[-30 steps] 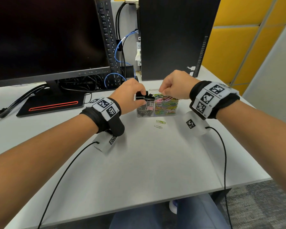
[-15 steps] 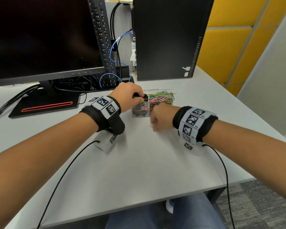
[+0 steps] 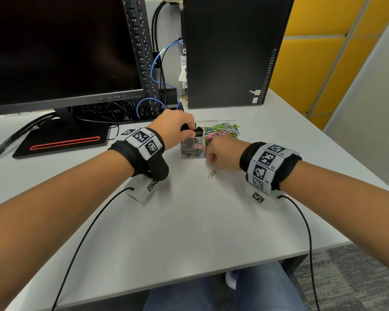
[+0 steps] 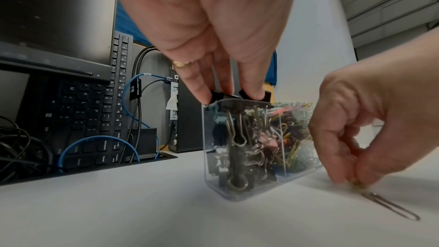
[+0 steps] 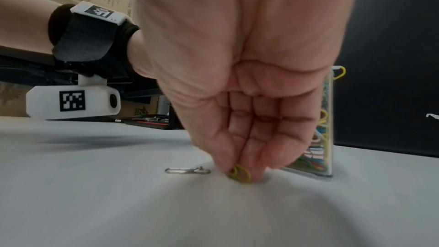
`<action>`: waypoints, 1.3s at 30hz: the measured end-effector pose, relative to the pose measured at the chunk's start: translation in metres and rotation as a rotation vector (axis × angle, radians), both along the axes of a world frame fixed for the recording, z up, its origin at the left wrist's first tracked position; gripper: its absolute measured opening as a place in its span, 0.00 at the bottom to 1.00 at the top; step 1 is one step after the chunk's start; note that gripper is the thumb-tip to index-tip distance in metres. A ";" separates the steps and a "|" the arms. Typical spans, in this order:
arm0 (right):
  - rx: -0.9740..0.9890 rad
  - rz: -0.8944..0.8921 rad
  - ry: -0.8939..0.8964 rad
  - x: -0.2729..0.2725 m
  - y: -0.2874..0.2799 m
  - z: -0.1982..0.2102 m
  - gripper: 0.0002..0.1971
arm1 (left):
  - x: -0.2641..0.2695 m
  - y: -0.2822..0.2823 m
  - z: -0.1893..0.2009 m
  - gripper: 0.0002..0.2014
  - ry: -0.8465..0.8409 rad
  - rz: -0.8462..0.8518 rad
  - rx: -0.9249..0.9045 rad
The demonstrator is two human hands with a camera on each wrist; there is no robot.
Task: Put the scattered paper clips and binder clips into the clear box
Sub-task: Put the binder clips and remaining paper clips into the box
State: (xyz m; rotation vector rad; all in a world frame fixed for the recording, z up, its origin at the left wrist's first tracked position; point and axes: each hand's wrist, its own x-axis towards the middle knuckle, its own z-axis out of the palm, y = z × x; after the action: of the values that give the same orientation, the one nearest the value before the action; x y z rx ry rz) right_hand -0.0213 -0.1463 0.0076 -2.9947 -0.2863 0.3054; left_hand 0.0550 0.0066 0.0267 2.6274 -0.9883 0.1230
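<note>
The clear box (image 3: 192, 153) stands on the desk; binder clips fill its left compartment and coloured paper clips (image 3: 222, 131) its right one. My left hand (image 3: 192, 131) reaches down over the left compartment, where its fingertips (image 4: 204, 97) pinch a black binder clip (image 4: 224, 94) at the rim. Just in front of the box, my right hand (image 5: 240, 171) is down on the desk and pinches a yellow-green paper clip (image 5: 240, 174) between thumb and fingers. A silver paper clip (image 3: 211, 174) lies loose on the desk beside that hand.
A monitor (image 3: 54, 52) on its stand, a keyboard (image 3: 142, 52) stood on end with cables, and a black computer tower (image 3: 229, 50) line the back of the grey desk (image 3: 189, 221). The desk's front edge runs near my knees.
My right hand came from over the box's paper clip side down to the desk in front and took hold of the yellow-green clip. My left hand stayed at the box.
</note>
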 end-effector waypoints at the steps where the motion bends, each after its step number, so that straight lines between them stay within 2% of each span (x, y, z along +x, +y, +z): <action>1: 0.033 0.006 -0.010 -0.001 0.001 0.001 0.13 | 0.000 0.000 0.000 0.07 -0.003 0.001 -0.003; 4: 0.037 0.058 0.033 -0.004 0.006 0.000 0.14 | -0.001 0.001 0.000 0.10 -0.014 -0.004 -0.022; 8: -0.018 0.094 0.078 -0.003 0.008 -0.005 0.11 | -0.002 0.004 0.003 0.15 0.005 -0.018 0.019; 11: -0.021 0.096 0.094 -0.003 0.006 -0.005 0.08 | -0.001 0.004 0.004 0.14 -0.002 -0.004 0.037; 19: -0.153 0.089 0.121 -0.014 0.009 -0.004 0.10 | -0.002 0.000 0.006 0.14 0.009 0.023 0.078; 22: -0.107 0.088 0.107 -0.015 0.012 -0.002 0.04 | -0.002 -0.002 0.008 0.15 0.016 0.029 0.105; 28: -0.019 0.050 0.095 -0.020 0.014 -0.005 0.09 | -0.001 -0.003 0.009 0.14 0.013 0.036 0.127; 31: 0.055 0.015 0.016 -0.017 0.007 0.012 0.08 | -0.001 -0.004 0.008 0.14 0.021 0.043 0.123; 34: 0.160 -0.060 -0.170 -0.009 -0.005 0.037 0.11 | -0.001 -0.003 0.009 0.14 0.006 0.034 0.125; 39: 0.204 -0.093 -0.339 0.008 -0.021 0.057 0.10 | -0.002 -0.003 0.010 0.15 0.002 0.028 0.133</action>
State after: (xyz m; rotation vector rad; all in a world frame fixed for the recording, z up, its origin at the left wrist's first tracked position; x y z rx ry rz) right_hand -0.0130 -0.1676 0.0642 -2.8314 -0.1925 -0.2303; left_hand 0.0534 0.0032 0.0370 2.7611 -0.9916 0.0634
